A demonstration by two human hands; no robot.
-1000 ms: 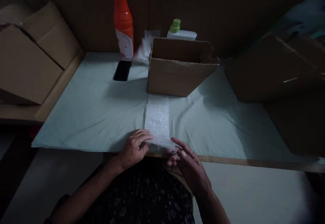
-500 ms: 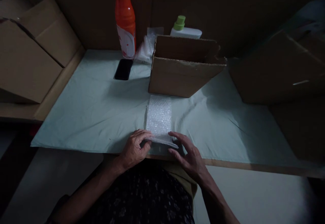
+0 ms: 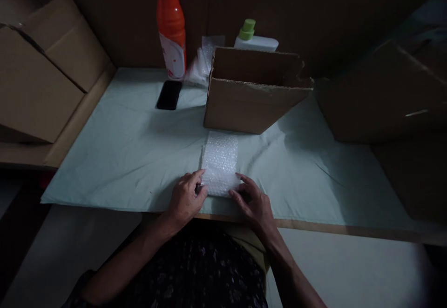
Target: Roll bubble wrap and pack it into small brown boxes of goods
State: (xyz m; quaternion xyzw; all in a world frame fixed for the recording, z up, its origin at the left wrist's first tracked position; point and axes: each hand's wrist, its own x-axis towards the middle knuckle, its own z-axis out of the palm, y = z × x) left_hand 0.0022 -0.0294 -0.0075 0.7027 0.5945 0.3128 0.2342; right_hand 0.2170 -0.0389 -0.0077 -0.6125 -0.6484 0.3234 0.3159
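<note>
A strip of clear bubble wrap (image 3: 220, 152) lies on the pale green cloth in front of me, its near end folded over onto itself. My left hand (image 3: 187, 196) grips the left edge of the fold between thumb and fingers. On the opposite side, my right hand (image 3: 254, 202) pinches the right edge, fingertips on top and thumb at the near corner. Just beyond the strip's far end stands an open cardboard box (image 3: 244, 108); its inside is mostly hidden.
Behind the box is a white bottle with a green cap (image 3: 247, 30). An orange bottle (image 3: 172, 29), a black phone (image 3: 169, 95) and crumpled clear plastic (image 3: 199, 68) sit left of it. Large cardboard pieces flank the cloth (image 3: 132, 159), left (image 3: 35, 84) and right (image 3: 377, 98).
The near end of the bubble wrap, raised before, now lies folded flat on the strip. My right hand has moved in from beside the edge and closed on it.
</note>
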